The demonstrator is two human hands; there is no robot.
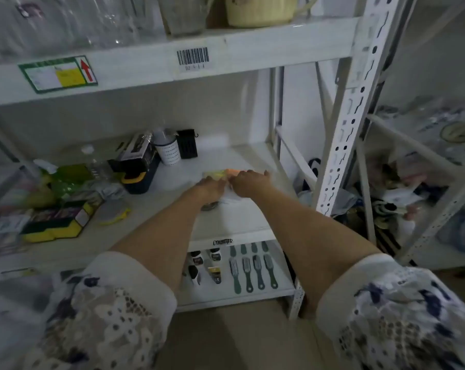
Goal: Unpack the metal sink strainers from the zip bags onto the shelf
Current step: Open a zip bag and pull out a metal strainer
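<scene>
Your two hands are side by side over a clear zip bag [230, 194] lying flat on the middle shelf [226, 222], roughly in its centre. The bag's far edge glows yellow-orange; what's inside is too blurry to make out. A round metal strainer [208, 206] peeks out on the shelf just under your left wrist, touching the bag's near edge.

Your left hand [212, 185] and right hand [248, 181] both rest palm-down on the bag, fingers curled at its far edge, but I can't tell if they're actually pinching it.

Left of the bag there's a black and yellow box [135, 172], a white cup [168, 150] behind it, and yellow sponges [55, 225] nearer you. Green brushes [252, 268] sit on the shelf below.
</scene>
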